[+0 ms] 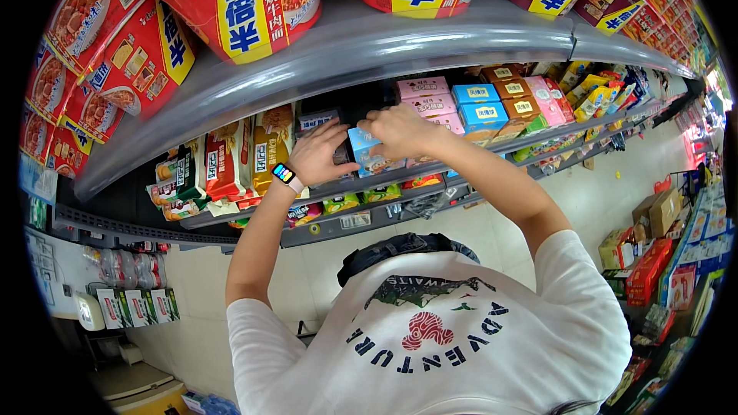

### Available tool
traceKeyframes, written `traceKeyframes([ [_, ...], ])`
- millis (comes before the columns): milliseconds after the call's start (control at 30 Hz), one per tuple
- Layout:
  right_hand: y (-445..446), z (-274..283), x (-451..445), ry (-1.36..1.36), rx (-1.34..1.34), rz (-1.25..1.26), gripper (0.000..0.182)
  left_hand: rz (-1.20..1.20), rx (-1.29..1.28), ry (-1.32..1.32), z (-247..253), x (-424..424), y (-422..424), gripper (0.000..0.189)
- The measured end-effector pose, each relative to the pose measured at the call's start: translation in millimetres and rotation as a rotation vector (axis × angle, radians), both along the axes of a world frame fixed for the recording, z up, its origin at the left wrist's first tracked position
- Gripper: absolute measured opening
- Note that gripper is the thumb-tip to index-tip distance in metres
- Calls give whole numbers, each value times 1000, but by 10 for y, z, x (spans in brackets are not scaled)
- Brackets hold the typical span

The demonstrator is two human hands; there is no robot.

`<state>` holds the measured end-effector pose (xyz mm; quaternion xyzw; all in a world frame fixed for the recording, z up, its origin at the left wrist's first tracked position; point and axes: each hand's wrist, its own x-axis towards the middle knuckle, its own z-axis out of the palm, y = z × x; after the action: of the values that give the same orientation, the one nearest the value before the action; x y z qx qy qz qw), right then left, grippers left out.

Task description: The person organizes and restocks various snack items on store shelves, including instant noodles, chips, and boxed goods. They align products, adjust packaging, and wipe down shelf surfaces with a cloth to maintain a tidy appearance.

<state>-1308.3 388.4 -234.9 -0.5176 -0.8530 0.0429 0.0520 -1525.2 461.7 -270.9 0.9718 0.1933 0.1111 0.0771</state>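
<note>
On the shelf before me, my right hand [398, 129] grips a light blue snack box [375, 153]. Its fingers are bent over the box's top and the thumb lies against its front. My left hand [323, 153] is just left of that box, fingers apart and thumb close to the box's lower left edge; whether the thumb touches it is unclear. Under and behind the left fingertips is a dark package in clear wrap [320, 119], partly hidden. Pink boxes [429, 105] are stacked behind and to the right of my right hand, with blue boxes [483, 118] beside them.
Biscuit packs [225, 161] stand left of my left hand. Brown boxes [522, 106] and yellow snack bags [594, 98] continue to the right. An upper shelf edge [346, 40] overhangs, bearing red instant noodle tubs [248, 6]. A lower shelf holds green packs [340, 203].
</note>
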Motion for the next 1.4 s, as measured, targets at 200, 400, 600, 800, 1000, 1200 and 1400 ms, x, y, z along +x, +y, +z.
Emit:
traceKeyframes([
  [200, 51, -80, -8, -35, -10, 52, 55, 131, -169, -46, 128, 78, -59, 80],
  [400, 74, -132, 7, -8, -17, 92, 48, 94, -126, -55, 22, 151, -84, 90],
  [600, 482, 208, 618, 344, 39, -256, 37, 119, -108, -64, 23, 171, -191, 87],
  [800, 882, -40, 1477, 80, 102, -469, 46, 159, -92, -93, 3, 207, -319, 79],
  [1000, 912, 5, 1428, 98, 0, -468, 48, 193, -148, -153, -70, 134, -324, 66],
  [1200, 898, 140, 1333, 119, -43, -442, 50, 187, -190, -167, -126, 130, -313, 61],
  [1400, 805, 312, 1074, 146, -89, -403, 52, 174, -210, -156, -116, 143, -321, 57],
])
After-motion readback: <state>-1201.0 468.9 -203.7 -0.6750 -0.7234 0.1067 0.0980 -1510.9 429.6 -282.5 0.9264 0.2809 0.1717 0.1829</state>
